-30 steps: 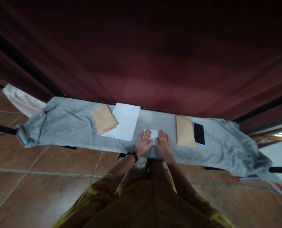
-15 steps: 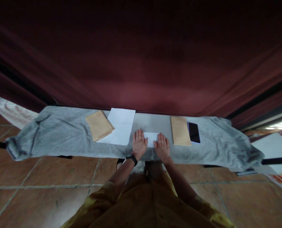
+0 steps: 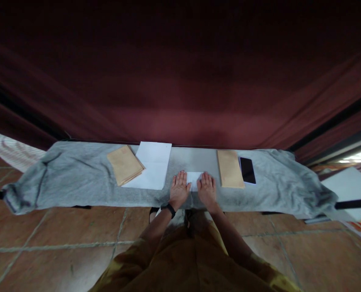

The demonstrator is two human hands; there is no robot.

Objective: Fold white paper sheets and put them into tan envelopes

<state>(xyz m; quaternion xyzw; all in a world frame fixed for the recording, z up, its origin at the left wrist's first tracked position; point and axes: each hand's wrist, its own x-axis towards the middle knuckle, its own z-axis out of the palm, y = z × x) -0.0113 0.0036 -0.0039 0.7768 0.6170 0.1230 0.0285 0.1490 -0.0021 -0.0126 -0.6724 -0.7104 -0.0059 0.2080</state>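
Observation:
A small white folded sheet of paper (image 3: 194, 178) lies flat on the grey cloth in front of me. My left hand (image 3: 179, 190) rests flat over its left end, fingers stretched forward. Over its right end lies my right hand (image 3: 206, 189), also flat, with fingers slightly apart. Both palms face down, and the paper's ends are hidden under them. Left of my hands are larger white sheets of paper (image 3: 153, 166), partly covered by several brown envelopes (image 3: 124, 164). A stack of brown envelopes (image 3: 230, 169) sits to the right of my right hand.
A dark-screened phone (image 3: 247, 170) lies beside the right envelope stack. Grey cloth (image 3: 73, 174) covers the narrow table, bunched at both ends. A dark red curtain-like surface (image 3: 180, 101) rises behind it. Brown floor tiles (image 3: 85, 227) show below, and a white board (image 3: 352, 190) is at far right.
Both hands stay flat on the folded paper, with the thumbs shifted only a little. The view has tilted slightly; the things on the cloth lie as before.

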